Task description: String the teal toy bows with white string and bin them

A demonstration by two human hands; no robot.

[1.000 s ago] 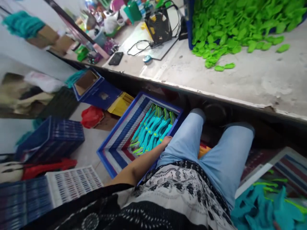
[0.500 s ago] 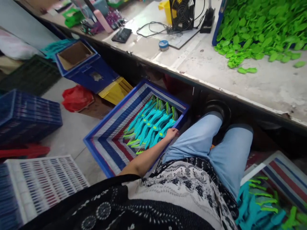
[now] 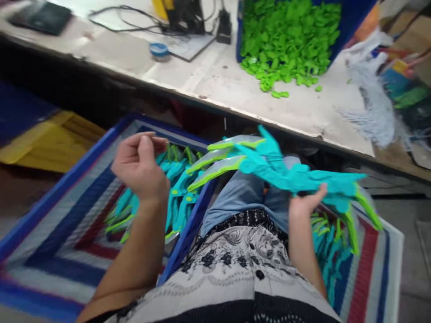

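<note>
My right hand grips a bundle of several turquoise plastic toy blades at its middle. The bundle lies crosswise above my lap, with clear curved ends edged in lime green pointing left and right. My left hand is raised over the left crate, apart from the bundle. Its fingers are curled in and no object shows in them. Below it, rows of the same toy blades lie in a blue crate lined with striped sheeting. More toy blades lie in the right-hand crate, partly behind my right forearm.
A worktable runs across the front. On it, a blue bin spills lime-green pieces. A round blue-lidded tin, a cable and white strands also lie there. A yellow box stands beyond the left crate.
The view has swung right. My left hand has lifted from the left crate's edge. My right hand, out of sight before, now holds up a bundle of toy blades.
</note>
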